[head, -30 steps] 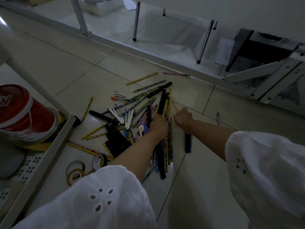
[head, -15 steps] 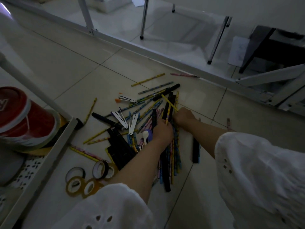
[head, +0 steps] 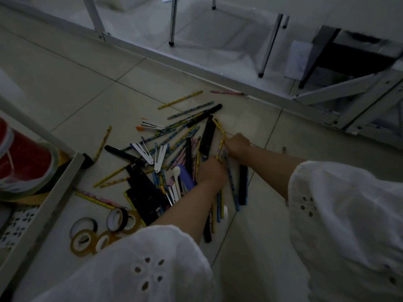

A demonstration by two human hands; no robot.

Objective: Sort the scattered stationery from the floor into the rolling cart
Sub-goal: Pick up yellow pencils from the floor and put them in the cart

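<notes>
A heap of pencils, pens and black markers (head: 185, 147) lies scattered on the tiled floor, dimly lit. My right hand (head: 237, 144) pinches a yellow patterned pencil (head: 221, 138) whose far end is lifted off the pile. Just below it, my left hand (head: 212, 168) is closed around a bundle of pencils (head: 220, 205) that stick out toward me. White clips (head: 160, 156) and a black folded holder (head: 144, 192) lie left of my hands. The rolling cart's white rim (head: 45, 203) runs along the left edge.
Several tape rolls (head: 98, 232) sit on the floor near the cart. A red tub (head: 24, 162) stands in the cart tray. A white rail (head: 196, 66), chair legs (head: 269, 46) and a dark cabinet (head: 353, 51) lie beyond the pile.
My right hand has picked a yellow pencil out of the pile and raised its tip. The left hand stays closed on its bundle. The camera has moved closer.
</notes>
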